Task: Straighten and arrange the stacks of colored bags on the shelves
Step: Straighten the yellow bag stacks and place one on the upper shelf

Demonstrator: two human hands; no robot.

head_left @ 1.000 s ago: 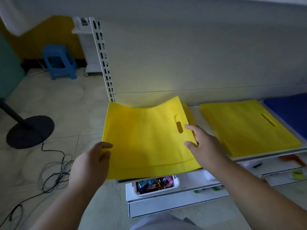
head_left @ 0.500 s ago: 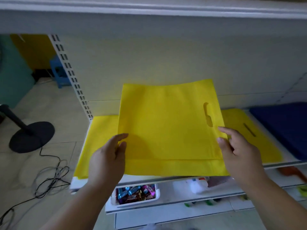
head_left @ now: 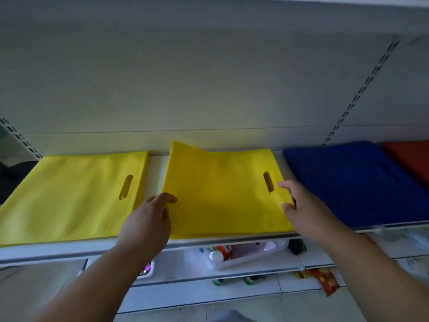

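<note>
A yellow bag [head_left: 222, 191] with a slot handle lies on top of the middle yellow stack on the white shelf [head_left: 69, 251]; its far left corner is still raised. My left hand [head_left: 148, 221] holds its left edge, thumb on top. My right hand [head_left: 301, 205] pinches its right edge beside the handle slot. A second yellow stack [head_left: 69, 196] sits to the left, with a narrow gap between the two. A blue stack [head_left: 355, 182] lies to the right, and a red stack [head_left: 411, 159] shows at the far right.
The shelf's back panel rises right behind the stacks, with slotted uprights [head_left: 362, 89] at both sides. Another shelf overhangs above. Below, lower shelves carry a white tray of small bottles [head_left: 243, 254] and snack packets [head_left: 325, 281].
Both hands carried the yellow bag rightward from the left stack and lowered it onto the middle yellow stack. My view shifted right, bringing in the blue and red stacks.
</note>
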